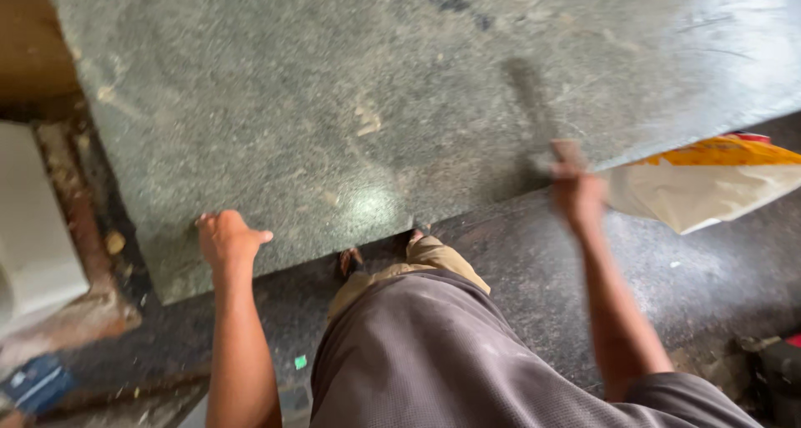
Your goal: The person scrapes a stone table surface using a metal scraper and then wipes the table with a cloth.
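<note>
Stone workshop, large granite slab [400, 103], dusty floor [709, 278]

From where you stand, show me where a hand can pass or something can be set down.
The slab is bare across its middle and far side, between the left hand and right hand. Dark floor lies open right of the right arm, below the sack. It is crowded at the left edge by the white block, and at the foot under the slab's near edge.
</note>
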